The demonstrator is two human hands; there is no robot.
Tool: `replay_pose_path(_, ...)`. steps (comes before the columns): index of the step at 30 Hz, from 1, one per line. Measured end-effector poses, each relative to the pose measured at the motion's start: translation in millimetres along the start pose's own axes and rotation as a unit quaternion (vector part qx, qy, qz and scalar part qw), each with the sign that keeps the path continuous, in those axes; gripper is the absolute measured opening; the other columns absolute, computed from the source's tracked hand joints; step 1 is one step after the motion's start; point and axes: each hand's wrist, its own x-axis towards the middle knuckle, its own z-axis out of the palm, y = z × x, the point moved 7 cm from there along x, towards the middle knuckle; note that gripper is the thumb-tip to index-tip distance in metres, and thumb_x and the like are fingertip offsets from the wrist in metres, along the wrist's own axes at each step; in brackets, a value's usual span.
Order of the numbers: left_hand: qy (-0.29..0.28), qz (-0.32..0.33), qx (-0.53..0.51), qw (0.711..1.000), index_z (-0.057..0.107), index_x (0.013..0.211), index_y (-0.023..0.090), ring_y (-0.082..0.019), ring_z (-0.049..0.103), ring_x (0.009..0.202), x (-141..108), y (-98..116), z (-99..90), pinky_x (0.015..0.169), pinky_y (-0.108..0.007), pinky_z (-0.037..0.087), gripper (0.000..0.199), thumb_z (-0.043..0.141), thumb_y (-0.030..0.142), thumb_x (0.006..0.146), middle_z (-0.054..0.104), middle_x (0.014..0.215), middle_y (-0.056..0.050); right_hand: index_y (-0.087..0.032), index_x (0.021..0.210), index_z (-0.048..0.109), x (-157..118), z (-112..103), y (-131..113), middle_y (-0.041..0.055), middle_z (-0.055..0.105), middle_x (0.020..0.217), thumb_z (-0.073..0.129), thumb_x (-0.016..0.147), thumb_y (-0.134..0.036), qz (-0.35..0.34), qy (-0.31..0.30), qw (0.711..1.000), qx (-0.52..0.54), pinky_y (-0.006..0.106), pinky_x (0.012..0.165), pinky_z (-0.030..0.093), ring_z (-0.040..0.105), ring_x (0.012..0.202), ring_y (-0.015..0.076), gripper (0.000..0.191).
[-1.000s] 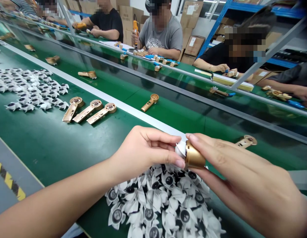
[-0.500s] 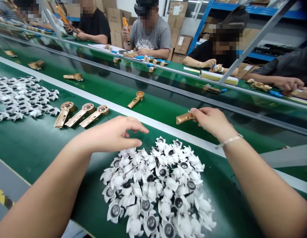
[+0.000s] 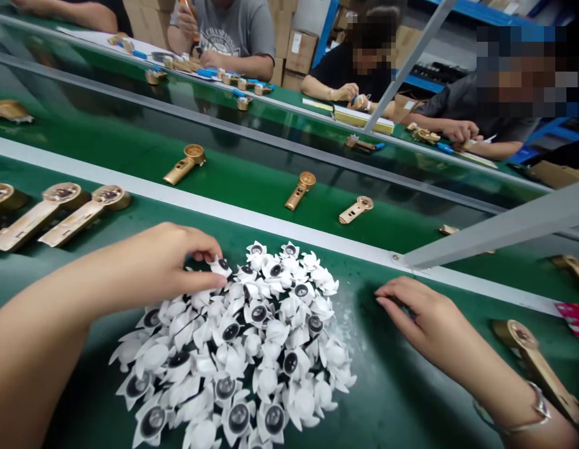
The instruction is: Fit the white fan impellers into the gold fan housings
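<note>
My left hand [image 3: 177, 262] pinches a white fan blade [image 3: 220, 265], with black in its hub, between thumb and fingers at the upper left of a heap. That heap of white fan blades [image 3: 252, 346] covers the middle of the green table, some with their dark hubs facing up. To the right of the heap hovers my right hand [image 3: 424, 315], its fingers stretched out and holding nothing. Beyond the white strip lie gold handheld-fan housings, one nearer the left [image 3: 185, 163], another in the middle [image 3: 301, 190] and a lighter one [image 3: 356, 210] further right.
At left, gold fan housings [image 3: 86, 212] rest on the table. Another fan housing [image 3: 527, 355] lies by my right forearm. A slanted grey metal bar [image 3: 499, 227] crosses at the right. Across the line, co-workers handle parts; one wears a grey shirt [image 3: 224, 31].
My right hand has let go of a gold fan housing and moved back over the table. My left hand has closed on a fan blade. The view has swung right.
</note>
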Motion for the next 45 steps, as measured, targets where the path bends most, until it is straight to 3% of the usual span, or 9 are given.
replay_pose_path(3, 0.036, -0.019, 0.11, 0.993, 0.078, 0.088, 0.023, -0.017, 0.067, 0.064, 0, 7, -3.3, 0.052, -0.017, 0.047, 0.027, 0.082, 0.043, 0.07, 0.075, 0.071, 0.002, -0.018, 0.103, 0.067, -12, 6, -6, 0.0099, 0.069, 0.102, 0.052, 0.097, -0.024, -0.04, 0.005, 0.999, -0.023, 0.038, 0.082, 0.056, 0.066, 0.094, 0.0224, 0.017)
replay_pose_path(8, 0.088, -0.053, -0.032, 0.994, 0.073, 0.1, 0.018, -0.015, 0.071, 0.072, -1, 10, 2.2, 0.058, -0.015, 0.055, 0.038, 0.082, 0.04, 0.071, 0.077, 0.079, 0.0, -0.016, 0.099, 0.068, -7, 10, -23, 0.0111, 0.068, 0.098, 0.05, 0.098, -0.02, -0.112, -0.005, 0.988, -0.104, 0.041, 0.081, 0.053, 0.062, 0.091, 0.0241, 0.019)
replay_pose_path(13, 0.031, -0.064, -0.176, 0.982, 0.071, 0.108, 0.022, -0.016, 0.072, 0.076, -6, 18, 22.2, 0.062, -0.016, 0.058, 0.043, 0.085, 0.032, 0.069, 0.077, 0.082, -0.002, -0.016, 0.096, 0.065, 7, 11, -21, 0.0107, 0.065, 0.096, 0.049, 0.096, -0.02, -0.122, -0.019, 0.987, -0.101, 0.041, 0.078, 0.052, 0.061, 0.087, 0.0233, 0.016)
replay_pose_path(16, -0.022, -0.066, -0.242, 0.968, 0.069, 0.113, 0.022, -0.016, 0.073, 0.074, -12, 29, 38.9, 0.064, -0.019, 0.059, 0.046, 0.083, 0.031, 0.071, 0.076, 0.079, -0.003, -0.019, 0.094, 0.06, 24, -2, -28, 0.0077, 0.065, 0.093, 0.051, 0.094, -0.02, -0.094, 0.018, 0.995, -0.031, 0.037, 0.076, 0.052, 0.062, 0.085, 0.0213, 0.009)
replay_pose_path(22, -0.053, -0.017, -0.275, 0.96, 0.069, 0.112, 0.018, -0.017, 0.074, 0.073, -22, 48, 61.1, 0.066, -0.022, 0.06, 0.044, 0.082, 0.028, 0.071, 0.075, 0.079, -0.003, -0.022, 0.094, 0.057, 63, -37, -113, 0.0041, 0.062, 0.09, 0.053, 0.092, -0.014, -0.141, 0.093, 0.977, 0.127, 0.029, 0.07, 0.048, 0.06, 0.084, 0.0168, 0.009)
replay_pose_path(27, -0.028, 0.052, -0.245, 0.968, 0.071, 0.109, 0.017, -0.015, 0.073, 0.073, -26, 52, 55.1, 0.066, -0.022, 0.059, 0.033, 0.075, 0.027, 0.078, 0.074, 0.083, -0.002, -0.022, 0.098, 0.058, 79, -40, -162, 0.0033, 0.064, 0.095, 0.055, 0.092, -0.012, -0.208, 0.104, 0.965, 0.125, 0.024, 0.072, 0.049, 0.061, 0.086, 0.0135, 0.012)
replay_pose_path(37, -0.044, 0.009, -0.331, 0.943, 0.073, 0.103, 0.018, -0.021, 0.075, 0.081, -24, 43, 50.7, 0.075, -0.029, 0.062, 0.034, 0.081, 0.031, 0.072, 0.077, 0.085, -0.004, -0.023, 0.103, 0.06, 76, -33, -161, 0.0053, 0.068, 0.104, 0.059, 0.092, -0.014, -0.228, 0.133, 0.962, 0.063, 0.028, 0.083, 0.054, 0.066, 0.093, 0.0171, 0.015)
replay_pose_path(42, -0.039, -0.011, -0.364, 0.931, 0.073, 0.102, 0.018, -0.022, 0.075, 0.084, -23, 38, 51.8, 0.076, -0.029, 0.062, 0.034, 0.082, 0.031, 0.072, 0.078, 0.088, -0.005, -0.017, 0.122, 0.059, 63, -35, -170, 0.0102, 0.065, 0.118, 0.059, 0.087, -0.006, -0.308, 0.132, 0.941, 0.047, 0.031, 0.096, 0.052, 0.063, 0.109, 0.0204, 0.038)
replay_pose_path(45, -0.022, -0.02, -0.371, 0.928, 0.073, 0.105, 0.018, -0.021, 0.075, 0.084, -21, 37, 48.1, 0.076, -0.029, 0.061, 0.037, 0.082, 0.032, 0.072, 0.078, 0.091, -0.005, -0.023, 0.118, 0.063, 87, -39, -149, 0.0086, 0.065, 0.117, 0.057, 0.086, -0.008, -0.285, 0.144, 0.945, 0.072, 0.037, 0.096, 0.053, 0.063, 0.11, 0.0232, 0.036)
